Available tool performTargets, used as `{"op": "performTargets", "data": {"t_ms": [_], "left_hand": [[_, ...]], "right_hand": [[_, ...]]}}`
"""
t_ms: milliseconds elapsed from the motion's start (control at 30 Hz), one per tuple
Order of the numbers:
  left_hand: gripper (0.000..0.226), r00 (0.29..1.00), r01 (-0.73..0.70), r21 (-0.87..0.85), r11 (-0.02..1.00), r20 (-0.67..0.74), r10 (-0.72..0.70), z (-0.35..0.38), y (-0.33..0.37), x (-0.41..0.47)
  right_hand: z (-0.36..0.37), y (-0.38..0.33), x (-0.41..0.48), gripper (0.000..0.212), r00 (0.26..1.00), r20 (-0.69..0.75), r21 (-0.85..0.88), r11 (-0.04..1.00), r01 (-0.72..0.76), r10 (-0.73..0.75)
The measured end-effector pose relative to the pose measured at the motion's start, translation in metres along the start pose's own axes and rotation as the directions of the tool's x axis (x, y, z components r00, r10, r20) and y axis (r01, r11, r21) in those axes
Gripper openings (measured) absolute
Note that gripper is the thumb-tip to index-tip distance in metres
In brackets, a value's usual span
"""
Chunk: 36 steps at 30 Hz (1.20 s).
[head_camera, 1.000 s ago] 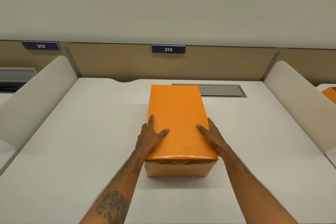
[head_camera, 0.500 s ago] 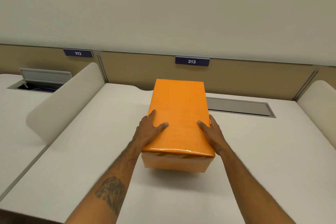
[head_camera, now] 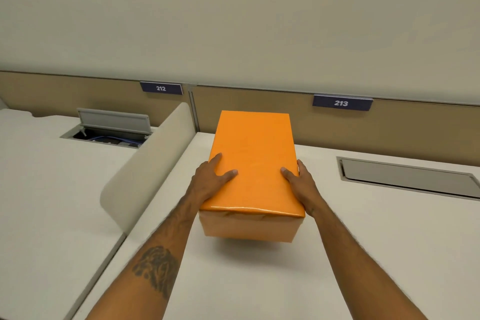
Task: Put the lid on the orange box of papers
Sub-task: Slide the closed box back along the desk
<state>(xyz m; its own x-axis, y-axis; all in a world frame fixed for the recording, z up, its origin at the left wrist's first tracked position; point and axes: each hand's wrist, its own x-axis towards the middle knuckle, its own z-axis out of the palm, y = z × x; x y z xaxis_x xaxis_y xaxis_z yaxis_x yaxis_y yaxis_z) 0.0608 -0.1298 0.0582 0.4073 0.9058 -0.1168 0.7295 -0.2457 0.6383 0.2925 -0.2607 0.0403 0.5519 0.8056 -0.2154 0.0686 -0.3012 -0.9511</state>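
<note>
Both grips, left hand [head_camera: 211,180] and right hand [head_camera: 301,182], clamp the lidded orange box [head_camera: 253,163] above the table [head_camera: 363,241]; next, set it down level.

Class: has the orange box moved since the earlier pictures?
Yes. The orange box has risen off the desk and shifted left, away from the closed desk hatch.

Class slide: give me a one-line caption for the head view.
Left hand and right hand grip the lidded orange box above the white desk, below sign 213.
</note>
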Motion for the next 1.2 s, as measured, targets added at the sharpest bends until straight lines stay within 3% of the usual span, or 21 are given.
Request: {"op": "performTargets", "data": {"t_ms": [200, 467, 733, 1000, 1200], "left_hand": [[0.093, 0.999, -0.015, -0.004, 1.0, 0.045, 0.016, -0.061, -0.062, 0.064], [0.092, 0.996, -0.008, -0.003, 1.0, 0.085, 0.008, -0.088, -0.114, 0.134], [0.086, 0.994, 0.014, 0.097, 0.995, 0.109, -0.024, -0.094, -0.142, 0.184], [0.084, 0.996, 0.026, 0.089, 0.996, 0.079, -0.033, -0.093, -0.156, 0.21], [0.08, 0.998, -0.025, 0.211, 0.977, 0.062, 0.012, -0.095, -0.157, 0.22]], "right_hand": [[0.091, -0.027, 0.033, 0.073, 1.0, -0.022, 0.02, 1.0, -0.015, 0.015], [0.155, -0.041, 0.081, 0.075, 0.999, -0.038, 0.006, 1.0, -0.01, 0.01], [0.193, -0.038, 0.125, 0.075, 0.998, -0.03, -0.015, 0.998, -0.057, 0.057], [0.212, -0.035, 0.151, 0.073, 0.998, -0.023, 0.006, 0.998, -0.06, 0.061], [0.222, -0.038, 0.157, 0.073, 0.998, -0.025, -0.002, 0.998, -0.059, 0.059]]}}
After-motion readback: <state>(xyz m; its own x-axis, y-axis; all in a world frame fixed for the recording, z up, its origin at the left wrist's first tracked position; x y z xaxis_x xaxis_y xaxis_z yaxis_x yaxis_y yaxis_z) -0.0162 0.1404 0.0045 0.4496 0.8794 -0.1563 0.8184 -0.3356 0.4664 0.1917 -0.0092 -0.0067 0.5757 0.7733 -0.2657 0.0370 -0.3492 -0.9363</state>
